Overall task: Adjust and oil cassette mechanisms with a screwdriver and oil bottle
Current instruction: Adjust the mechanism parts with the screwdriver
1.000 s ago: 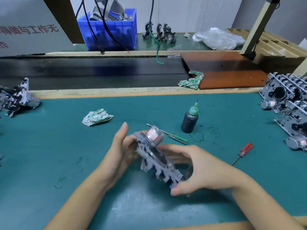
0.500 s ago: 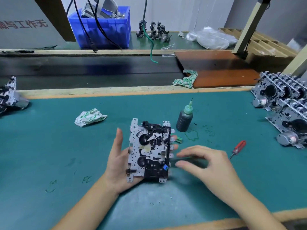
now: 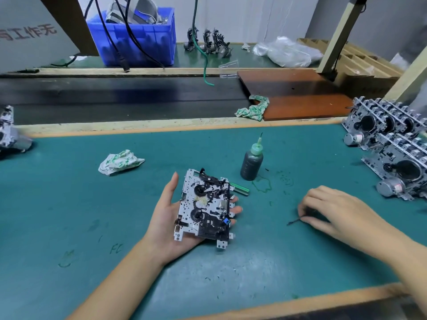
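A cassette mechanism (image 3: 204, 206), a silver plate with black parts facing up, lies on the flat palm of my left hand (image 3: 165, 218); the thumb stands straight beside its left edge and fingertips peek out on its right. My right hand (image 3: 335, 211) rests on the green mat to the right, fingers curled over the red screwdriver, whose handle is hidden; only its thin metal shaft (image 3: 293, 222) pokes out. The dark oil bottle (image 3: 251, 162) with a green nozzle stands upright behind the mechanism. A green-handled screwdriver (image 3: 240, 188) lies half hidden behind the mechanism.
A crumpled cloth (image 3: 120, 161) lies at the left of the mat. Several more mechanisms (image 3: 392, 146) are stacked at the right edge, and one (image 3: 9, 135) sits at the far left. A dark conveyor belt (image 3: 115, 100) runs behind, with a blue bin (image 3: 138, 38) beyond.
The mechanism was turned face up onto my left palm. My right hand let go of it and moved right, onto the red screwdriver.
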